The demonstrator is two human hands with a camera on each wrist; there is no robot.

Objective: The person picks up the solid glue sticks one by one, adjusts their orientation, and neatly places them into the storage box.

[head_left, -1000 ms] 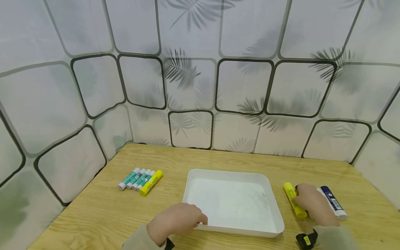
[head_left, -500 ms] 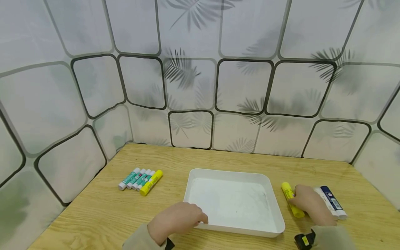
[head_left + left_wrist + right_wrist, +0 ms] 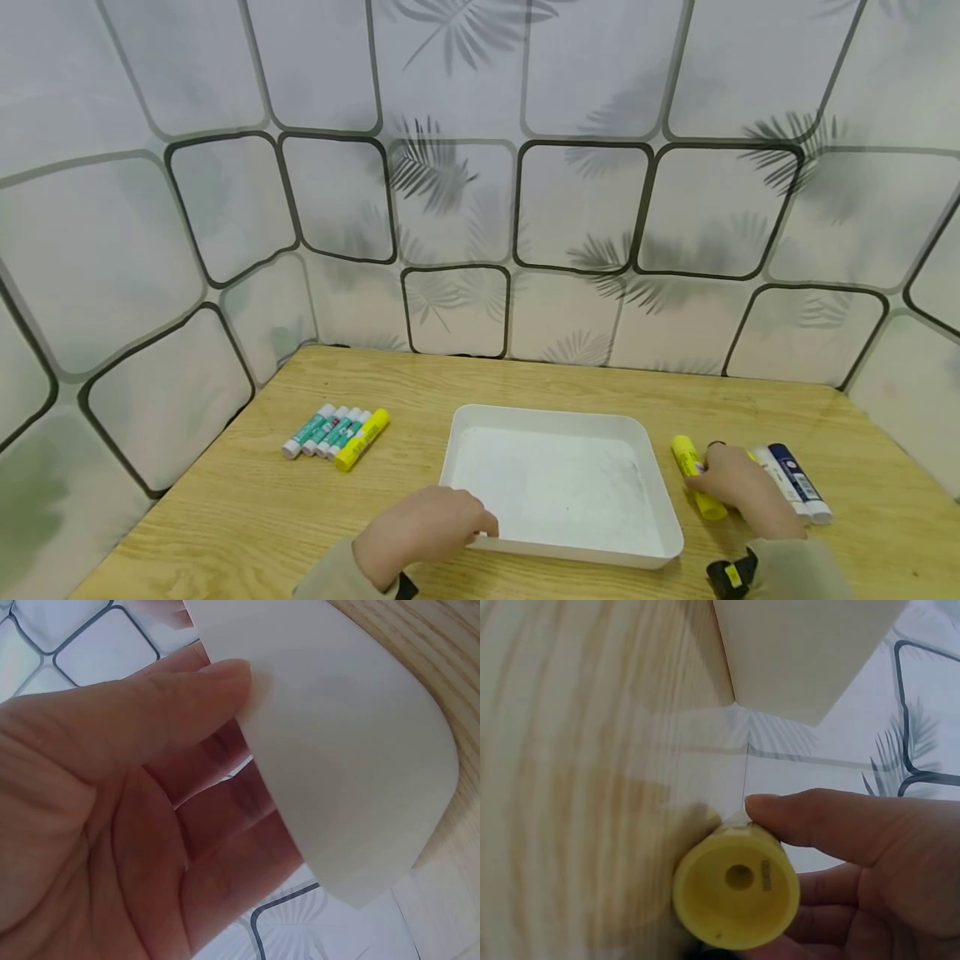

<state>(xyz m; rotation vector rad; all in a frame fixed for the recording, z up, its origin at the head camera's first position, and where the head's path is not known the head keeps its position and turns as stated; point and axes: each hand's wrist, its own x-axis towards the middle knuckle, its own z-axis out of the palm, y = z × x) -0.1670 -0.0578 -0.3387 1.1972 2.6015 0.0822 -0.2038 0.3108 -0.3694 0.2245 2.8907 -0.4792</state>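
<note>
Head view: the work looks partway; a neat row of sticks [image 3: 337, 433] lies at nine o'clock of the tray [image 3: 555, 483], while a yellow stick [image 3: 687, 459] at three, pinched by the half-curled right hand [image 3: 738, 483] on the surface [image 3: 247, 517], seems yet to be settled. The tray (nothing shows inside) has its near wall, at seven, between the left hand's [image 3: 429, 527] thumb and bent fingers.

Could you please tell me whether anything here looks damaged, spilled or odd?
Nothing looks spilled or broken. Only the white tray shows small dark marks inside, toward its right wall, which stand out against the plain white.
</note>
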